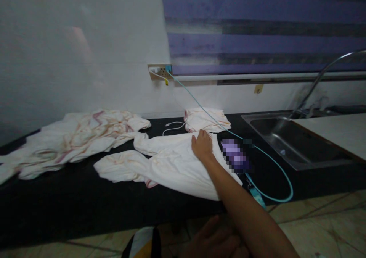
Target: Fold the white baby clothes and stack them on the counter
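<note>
A white garment with two long legs or sleeves lies spread on the black counter, those parts stretching left; pink trim shows near one end. At its far edge, my right hand presses on the fabric, fingers bent and closed over it, thumb to the left. Low in the picture, in front of the counter edge, my left hand is dark and blurred beneath my right forearm. Its fingers point right, and I see nothing in it. Behind the garment sits a folded white cloth item with pink trim.
A crumpled heap of white clothes covers the counter's left part. A phone, blurred out, lies right of the garment, beside a teal cable running to the wall socket. Farther right are a steel sink and a faucet.
</note>
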`<state>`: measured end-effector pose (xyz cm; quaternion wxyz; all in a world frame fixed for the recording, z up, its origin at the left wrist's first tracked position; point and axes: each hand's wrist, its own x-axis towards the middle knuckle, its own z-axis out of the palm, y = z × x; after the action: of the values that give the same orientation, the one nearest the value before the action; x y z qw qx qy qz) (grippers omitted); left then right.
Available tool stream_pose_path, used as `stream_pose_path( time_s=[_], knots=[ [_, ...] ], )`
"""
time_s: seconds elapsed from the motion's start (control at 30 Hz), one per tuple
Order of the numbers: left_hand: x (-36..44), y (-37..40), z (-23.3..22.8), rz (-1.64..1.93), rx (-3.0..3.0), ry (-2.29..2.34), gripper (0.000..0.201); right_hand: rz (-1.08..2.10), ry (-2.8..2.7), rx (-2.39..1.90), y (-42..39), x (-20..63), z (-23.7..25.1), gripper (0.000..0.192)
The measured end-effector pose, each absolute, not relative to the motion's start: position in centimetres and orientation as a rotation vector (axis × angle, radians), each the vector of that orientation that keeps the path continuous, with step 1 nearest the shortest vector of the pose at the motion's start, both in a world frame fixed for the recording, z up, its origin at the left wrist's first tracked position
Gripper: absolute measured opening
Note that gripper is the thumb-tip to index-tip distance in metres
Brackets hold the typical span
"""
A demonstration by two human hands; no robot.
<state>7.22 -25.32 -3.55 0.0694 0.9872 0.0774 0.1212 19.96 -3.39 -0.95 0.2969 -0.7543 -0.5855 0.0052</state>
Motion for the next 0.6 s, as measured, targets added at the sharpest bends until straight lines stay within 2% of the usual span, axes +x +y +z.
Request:
stream_pose_path(
  time_s=[0.07, 0.17, 0.23, 0.3, 0.43, 0.6],
  knots=[
    [5.6, -23.9, -1.1, 0.473, 2.872, 0.404, 0.024, 0.049, -1.522, -2.011, -3.4, 20.4, -0.8, 0.056],
    [4.2, -19.2, 2.7, 0.707, 2.629, 1.007, 0.025, 0.083, -1.486, -1.996, -3.3, 21.0, -0.8, 0.048],
    [3.6, -15.3, 4.0, 0.694, 2.567, 1.296, 0.026, 0.071, -1.462, -1.996, -3.3, 21.3, -0.8, 0.049],
    [2.9, -11.9, 3.9, 0.608, 2.557, 1.513, 0.030, 0.066, -1.484, -2.020, -3.4, 21.7, -0.9, 0.050],
    [0.9, -9.1, 1.7, 0.395, 2.670, 1.758, 0.036, 0.085, -1.565, -2.074, -3.7, 22.1, -1.0, 0.037],
    [-1.8, -10.4, -0.2, 0.320, 2.608, 1.982, 0.068, 0.042, -1.581, -2.088, -3.8, 21.7, -1.1, 0.038]
  ],
)
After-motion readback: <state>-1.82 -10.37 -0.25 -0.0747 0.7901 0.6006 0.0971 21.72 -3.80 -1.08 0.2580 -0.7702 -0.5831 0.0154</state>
